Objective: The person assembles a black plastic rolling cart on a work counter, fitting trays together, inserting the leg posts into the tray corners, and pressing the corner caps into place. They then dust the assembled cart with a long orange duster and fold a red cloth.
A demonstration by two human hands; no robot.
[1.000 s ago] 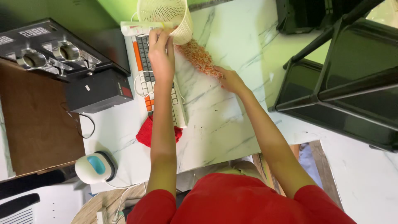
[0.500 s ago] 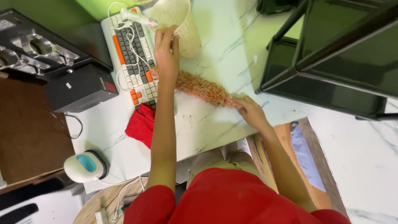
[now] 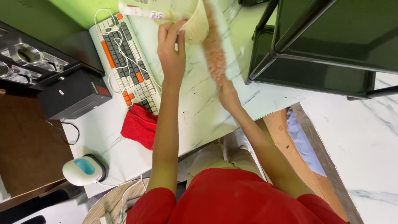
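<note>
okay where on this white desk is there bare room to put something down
Bare marble shows between the red cloth and the right hand, along the desk edge, and left of the cloth toward the black box. Crowded up top: keyboard, cup in the left hand, duster.

I see a cream mesh basket [image 3: 195, 25] lifted off the white marbled tabletop [image 3: 199, 103] and tipped on its side, its rim pinched in my left hand [image 3: 171, 52]. Just beside it, a fluffy orange-and-white duster [image 3: 213, 47] lies stretched along the tabletop, blurred, its head running up past the basket toward the far edge. Its near end sits in my right hand [image 3: 228, 93].
</note>
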